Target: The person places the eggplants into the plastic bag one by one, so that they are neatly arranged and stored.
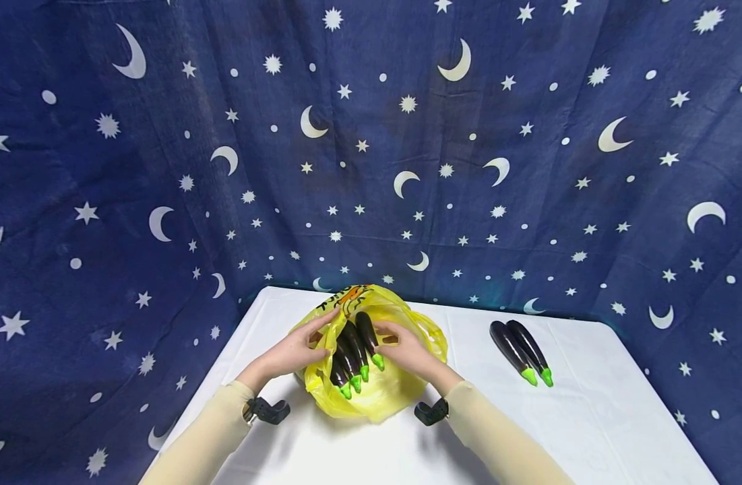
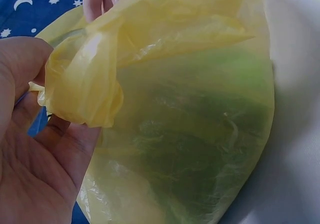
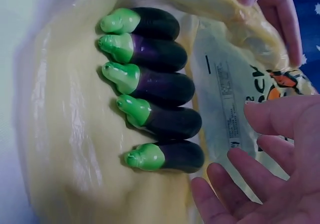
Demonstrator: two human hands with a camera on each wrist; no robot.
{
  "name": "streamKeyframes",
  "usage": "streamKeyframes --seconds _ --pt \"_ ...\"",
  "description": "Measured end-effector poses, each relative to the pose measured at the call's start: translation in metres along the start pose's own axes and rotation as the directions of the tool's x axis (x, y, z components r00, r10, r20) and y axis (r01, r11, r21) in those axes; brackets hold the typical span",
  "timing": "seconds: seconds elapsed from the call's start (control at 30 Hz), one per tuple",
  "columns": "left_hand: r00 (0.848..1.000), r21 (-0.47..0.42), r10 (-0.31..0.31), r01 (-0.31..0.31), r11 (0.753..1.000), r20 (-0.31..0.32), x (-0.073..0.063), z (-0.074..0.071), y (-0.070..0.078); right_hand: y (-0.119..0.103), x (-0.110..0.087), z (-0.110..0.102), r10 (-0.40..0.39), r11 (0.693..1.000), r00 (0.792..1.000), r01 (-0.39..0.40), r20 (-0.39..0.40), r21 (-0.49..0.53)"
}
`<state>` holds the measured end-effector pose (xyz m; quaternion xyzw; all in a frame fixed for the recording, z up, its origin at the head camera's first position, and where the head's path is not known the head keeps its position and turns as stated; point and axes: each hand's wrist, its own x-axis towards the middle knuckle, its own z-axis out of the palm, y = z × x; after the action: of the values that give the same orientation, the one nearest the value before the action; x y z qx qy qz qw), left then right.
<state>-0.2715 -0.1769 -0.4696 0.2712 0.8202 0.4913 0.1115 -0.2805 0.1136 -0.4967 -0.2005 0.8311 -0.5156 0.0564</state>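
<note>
A yellow plastic bag (image 1: 401,387) lies with its mouth spread toward me on the white table. Inside it several dark purple eggplants (image 3: 167,86) with green stem ends lie side by side in a row. My left hand (image 1: 292,349) grips the bag's bunched rim (image 2: 82,83) between thumb and fingers. Just inside the right part of the mouth is my right hand (image 1: 409,349), close to the rightmost eggplant (image 1: 366,330). In the right wrist view its fingers (image 3: 250,169) are spread, apart from the eggplants and holding nothing. Through the bag's film, the left wrist view shows the eggplants only as dark shapes.
Two more eggplants (image 1: 515,350) lie together on the white table (image 1: 595,404), right of the bag. A dark blue cloth (image 1: 371,168) with moons and stars hangs behind the table and along its sides.
</note>
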Motion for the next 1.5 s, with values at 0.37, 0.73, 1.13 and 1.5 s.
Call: streamKeyframes --seconds 0.37,0.73,1.13,1.5 --pt "1.000 0.021 -0.007 0.007 1.000 -0.012 0.000 -0.003 0.001 -0.009 -0.024 -0.030 -0.019 1.000 0.996 0.018 0.091 0.009" --pt "1.000 0.034 -0.003 0.003 0.999 -0.002 -0.003 0.002 -0.001 -0.016 -0.059 -0.078 -0.052 0.999 0.997 0.052 0.049 -0.009" --pt "1.000 0.064 0.022 -0.022 0.998 -0.006 0.002 0.004 -0.002 0.005 -0.091 -0.148 0.052 0.998 0.988 -0.056 -0.146 -0.022" --pt "1.000 0.039 -0.006 0.007 0.999 -0.017 -0.004 0.001 0.000 0.033 -0.106 -0.190 0.163 0.979 0.960 -0.185 -0.228 -0.080"
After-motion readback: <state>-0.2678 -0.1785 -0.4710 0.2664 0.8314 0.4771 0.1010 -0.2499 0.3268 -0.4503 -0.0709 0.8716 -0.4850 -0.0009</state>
